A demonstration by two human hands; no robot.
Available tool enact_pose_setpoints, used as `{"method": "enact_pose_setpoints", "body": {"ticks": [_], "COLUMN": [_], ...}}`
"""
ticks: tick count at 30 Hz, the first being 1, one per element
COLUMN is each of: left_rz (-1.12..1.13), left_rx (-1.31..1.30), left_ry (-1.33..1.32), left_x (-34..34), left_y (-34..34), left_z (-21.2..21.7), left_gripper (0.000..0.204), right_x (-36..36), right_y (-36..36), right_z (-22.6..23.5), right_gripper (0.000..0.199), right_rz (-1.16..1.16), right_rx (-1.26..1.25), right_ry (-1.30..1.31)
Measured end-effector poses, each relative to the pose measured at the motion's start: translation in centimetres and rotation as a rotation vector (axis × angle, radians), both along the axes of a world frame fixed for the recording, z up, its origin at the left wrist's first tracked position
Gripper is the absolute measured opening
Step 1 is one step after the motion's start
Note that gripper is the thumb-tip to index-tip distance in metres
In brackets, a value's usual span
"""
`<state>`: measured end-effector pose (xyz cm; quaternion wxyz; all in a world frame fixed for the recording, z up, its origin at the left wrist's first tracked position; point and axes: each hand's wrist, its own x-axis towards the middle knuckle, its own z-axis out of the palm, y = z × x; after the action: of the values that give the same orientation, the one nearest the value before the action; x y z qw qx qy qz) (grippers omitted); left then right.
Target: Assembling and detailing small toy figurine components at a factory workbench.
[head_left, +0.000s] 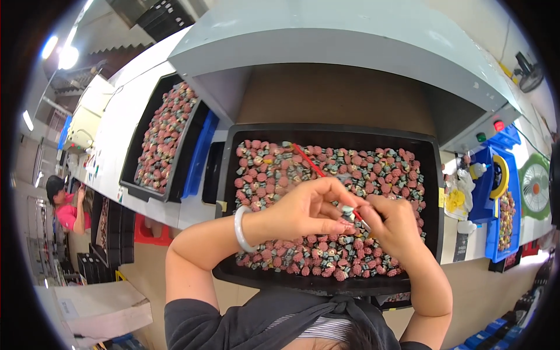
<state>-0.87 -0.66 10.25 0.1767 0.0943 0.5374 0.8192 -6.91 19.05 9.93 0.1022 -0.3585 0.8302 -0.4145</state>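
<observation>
Over a black tray (437,233) heaped with small pink raspberry-shaped pieces and grey-green bits, my two hands nearly meet. My left hand (309,213), with a white bangle at the wrist, pinches a small grey-green and white piece (348,210) between thumb and fingers. My right hand (394,224) grips a thin red stick-like tool (308,160), perhaps a slim brush. The tool slants up and left, passing partly behind my left fingers. Its lower end lies by my right fingertips, close to the small piece; the exact tip is hard to make out.
A grey hood (350,46) overhangs the tray's far side. Left stands another filled black tray (166,140) beside a blue bin (201,154). At right are a blue tray (493,233), yellow tape roll (500,177) and green fan (534,186). Someone in pink (69,213) works far left.
</observation>
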Motion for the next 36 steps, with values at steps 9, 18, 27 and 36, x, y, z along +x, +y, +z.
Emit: {"method": "enact_pose_setpoints", "body": {"ticks": [9,18,27,36], "left_rz": [0.392,0.326,0.861,1.179], "left_rx": [-0.449,-1.006,-1.330,-1.433], "left_ry": [0.211,0.591,0.569,0.567], "left_x": [-2.4,5.6,17.8,17.7], "left_y": [-2.0,-1.0,0.7,0.9], "left_z": [-4.6,0.2,-3.0,-5.8], "left_gripper": [0.026,0.029,0.027,0.026], "right_x": [-1.7,5.7,19.3,25.4], "right_y": [-0.2,6.9,18.5,37.1], "right_z": [-1.2,3.6,9.0,5.6], "right_gripper": [0.011,0.011,0.033,0.032], "right_rz": [-0.220,-0.286,0.527,0.616], "right_rx": [-0.047,-0.741,-1.158,-1.238], "right_ry": [0.104,0.704,1.460,1.386]}}
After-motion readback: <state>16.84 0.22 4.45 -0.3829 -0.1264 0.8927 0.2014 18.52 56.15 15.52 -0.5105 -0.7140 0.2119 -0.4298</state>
